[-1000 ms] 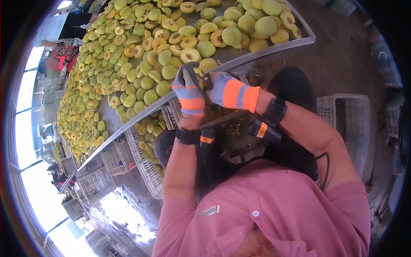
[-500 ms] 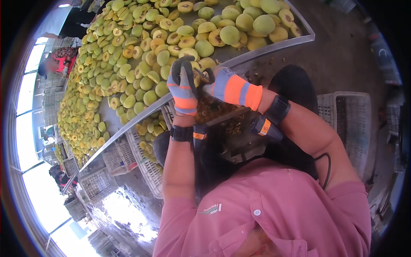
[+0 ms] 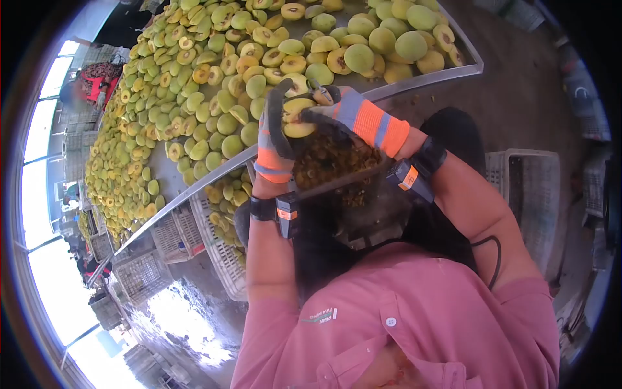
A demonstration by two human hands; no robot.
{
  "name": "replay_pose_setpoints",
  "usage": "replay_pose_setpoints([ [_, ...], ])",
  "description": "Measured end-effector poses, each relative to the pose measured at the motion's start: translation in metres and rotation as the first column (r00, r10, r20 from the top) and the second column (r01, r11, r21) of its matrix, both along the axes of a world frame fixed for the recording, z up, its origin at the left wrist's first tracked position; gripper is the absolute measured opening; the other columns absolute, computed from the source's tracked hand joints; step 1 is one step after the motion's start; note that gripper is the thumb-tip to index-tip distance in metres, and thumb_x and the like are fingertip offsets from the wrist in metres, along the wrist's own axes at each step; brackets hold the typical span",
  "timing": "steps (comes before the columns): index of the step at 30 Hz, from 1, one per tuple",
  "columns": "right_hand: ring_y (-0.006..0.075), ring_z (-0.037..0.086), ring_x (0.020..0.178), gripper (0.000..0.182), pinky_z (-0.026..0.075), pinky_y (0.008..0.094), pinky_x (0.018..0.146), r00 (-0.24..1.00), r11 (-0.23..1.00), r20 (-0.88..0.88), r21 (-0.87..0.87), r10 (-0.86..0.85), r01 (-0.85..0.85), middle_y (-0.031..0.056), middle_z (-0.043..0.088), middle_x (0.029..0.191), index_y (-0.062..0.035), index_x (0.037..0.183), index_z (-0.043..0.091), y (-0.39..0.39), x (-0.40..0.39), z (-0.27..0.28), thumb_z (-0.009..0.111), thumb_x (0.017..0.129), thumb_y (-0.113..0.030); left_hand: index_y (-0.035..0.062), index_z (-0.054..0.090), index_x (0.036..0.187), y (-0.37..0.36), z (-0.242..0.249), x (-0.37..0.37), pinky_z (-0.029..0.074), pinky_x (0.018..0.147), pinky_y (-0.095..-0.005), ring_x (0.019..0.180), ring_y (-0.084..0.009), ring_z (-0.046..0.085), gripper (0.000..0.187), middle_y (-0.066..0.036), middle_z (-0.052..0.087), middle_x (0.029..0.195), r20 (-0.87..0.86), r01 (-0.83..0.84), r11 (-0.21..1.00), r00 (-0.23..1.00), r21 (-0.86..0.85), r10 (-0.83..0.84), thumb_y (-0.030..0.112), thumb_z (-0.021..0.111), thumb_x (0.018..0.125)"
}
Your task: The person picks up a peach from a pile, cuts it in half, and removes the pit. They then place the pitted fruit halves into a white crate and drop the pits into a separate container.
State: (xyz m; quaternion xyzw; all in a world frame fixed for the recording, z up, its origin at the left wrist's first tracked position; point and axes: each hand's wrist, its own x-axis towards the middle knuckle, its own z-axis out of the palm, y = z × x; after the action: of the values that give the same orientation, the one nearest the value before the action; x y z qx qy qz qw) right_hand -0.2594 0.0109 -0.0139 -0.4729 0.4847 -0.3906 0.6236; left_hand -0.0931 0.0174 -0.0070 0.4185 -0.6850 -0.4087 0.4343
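Observation:
My left hand (image 3: 275, 133), in a grey and orange glove with dark fingertips, grips a halved yellow-green fruit (image 3: 299, 118) by its left side. The cut face and brown core of the fruit show. My right hand (image 3: 346, 113), gloved alike, is closed around a small tool (image 3: 321, 94), with its thumb at the fruit's core. Only part of the tool shows between the fingers. Both hands are at the metal edge of a table (image 3: 214, 176) heaped with whole and halved fruit (image 3: 227, 123).
Below my hands is a container of brown scraps (image 3: 337, 159). A white crate (image 3: 217, 249) with fruit stands under the table edge, more crates (image 3: 142, 275) at the left. Another crate (image 3: 531, 201) is at the right. A person in red (image 3: 100, 84) is at the far left.
The halved fruit's cut face now shows between my hands. My right hand has moved slightly right and up, and its wrist has turned. The view has shifted a little.

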Motion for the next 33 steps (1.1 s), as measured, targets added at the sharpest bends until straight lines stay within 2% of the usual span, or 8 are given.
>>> replay_pose_setpoints([
  [2, 0.0176, 0.06, 0.063, 0.036, 0.047, 0.0302, 0.052, 0.979, 0.938, -0.02, 0.285, -0.202, 0.2, 0.0045, 0.063, 0.074, -0.0037, 0.088, 0.064, 0.002, 0.005, 0.014, 0.076, 0.075, -0.035, -0.002, 0.048, 0.126, 0.004, 0.01, -0.013, 0.043, 0.095, -0.0331, 0.109, -0.0217, 0.054, 0.048, -0.013, 0.055, 0.12, -0.168, -0.081, 0.995, 0.982, 0.05, 0.088, 0.036, 0.037, 0.1],
  [4, 0.017, 0.059, 0.059, 0.035, 0.045, 0.0295, 0.047, 0.903, 0.959, 0.423, 0.279, -0.076, -0.05, 0.0042, 0.061, 0.071, -0.004, 0.088, 0.063, 0.011, -0.002, 0.008, 0.074, 0.077, -0.036, -0.0019, 0.049, 0.125, 0.01, 0.013, -0.025, 0.042, 0.095, -0.0337, 0.108, -0.0218, 0.053, 0.045, -0.013, 0.055, 0.119, -0.353, -0.135, 0.989, 0.924, 0.056, 0.146, 0.033, 0.035, 0.1],
  [7, 0.0156, 0.056, 0.053, 0.033, 0.042, 0.0279, 0.042, 0.725, 0.97, 0.684, 0.223, -0.083, -0.099, 0.0037, 0.059, 0.068, -0.0058, 0.085, 0.063, 0.023, 0.011, -0.001, 0.07, 0.08, -0.037, -0.0025, 0.049, 0.124, 0.02, 0.022, -0.047, 0.04, 0.095, -0.0332, 0.108, -0.0225, 0.053, 0.043, -0.014, 0.055, 0.119, -0.161, -0.382, 0.911, 0.92, -0.155, 0.358, 0.031, 0.038, 0.099],
  [12, 0.0236, 0.061, 0.062, 0.034, 0.048, 0.0343, 0.052, 0.996, 0.997, 0.058, -0.028, 0.073, -0.071, 0.0103, 0.062, 0.072, -0.004, 0.087, 0.061, 0.014, 0.019, -0.016, 0.067, 0.081, -0.036, -0.0032, 0.054, 0.112, 0.007, -0.003, -0.034, 0.045, 0.084, -0.0356, 0.095, -0.0235, 0.056, 0.031, -0.013, 0.059, 0.104, -0.275, -0.435, 0.899, 0.871, -0.047, 0.407, 0.022, 0.047, 0.095],
  [14, 0.0312, 0.063, 0.071, 0.033, 0.05, 0.0397, 0.06, 0.984, 0.93, -0.086, -0.347, -0.155, 0.116, 0.0157, 0.064, 0.076, -0.002, 0.088, 0.06, 0.019, 0.025, -0.028, 0.066, 0.081, -0.034, -0.0038, 0.055, 0.108, 0.001, -0.015, -0.029, 0.048, 0.077, -0.0362, 0.089, -0.0241, 0.058, 0.029, -0.014, 0.059, 0.1, -0.289, -0.427, 0.896, 0.878, -0.118, 0.381, 0.021, 0.045, 0.097],
  [20, 0.0419, 0.06, 0.086, 0.032, 0.049, 0.0455, 0.072, 0.814, 0.905, -0.578, -0.378, -0.063, -0.198, 0.0256, 0.063, 0.086, 0.0003, 0.087, 0.062, 0.024, 0.0, 0.005, 0.062, 0.079, -0.031, -0.0041, 0.058, 0.104, 0.005, -0.002, -0.031, 0.046, 0.08, -0.032, 0.09, -0.0191, 0.057, 0.037, -0.011, 0.06, 0.1, -0.242, -0.364, 0.93, 0.908, -0.055, 0.342, 0.028, 0.042, 0.1],
  [29, 0.0423, 0.061, 0.082, 0.038, 0.049, 0.0437, 0.07, 0.906, 0.99, -0.41, -0.05, 0.103, -0.135, 0.0279, 0.062, 0.081, 0.0068, 0.085, 0.062, 0.025, 0.003, 0.015, 0.063, 0.077, -0.03, -0.0036, 0.057, 0.107, 0.01, -0.008, -0.031, 0.042, 0.084, -0.0271, 0.093, -0.0124, 0.052, 0.033, -0.008, 0.06, 0.1, -0.27, -0.294, 0.952, 0.926, -0.08, 0.263, 0.025, 0.043, 0.099],
  [33, 0.0422, 0.061, 0.081, 0.038, 0.049, 0.0435, 0.07, 0.86, 0.97, -0.496, -0.129, 0.115, -0.204, 0.029, 0.062, 0.079, 0.0078, 0.082, 0.062, 0.027, 0.003, 0.015, 0.063, 0.077, -0.03, -0.0032, 0.058, 0.107, 0.012, -0.005, -0.029, 0.044, 0.077, -0.0262, 0.085, -0.0115, 0.052, 0.031, -0.007, 0.059, 0.096, -0.176, -0.299, 0.948, 0.945, -0.112, 0.277, 0.021, 0.041, 0.098],
])
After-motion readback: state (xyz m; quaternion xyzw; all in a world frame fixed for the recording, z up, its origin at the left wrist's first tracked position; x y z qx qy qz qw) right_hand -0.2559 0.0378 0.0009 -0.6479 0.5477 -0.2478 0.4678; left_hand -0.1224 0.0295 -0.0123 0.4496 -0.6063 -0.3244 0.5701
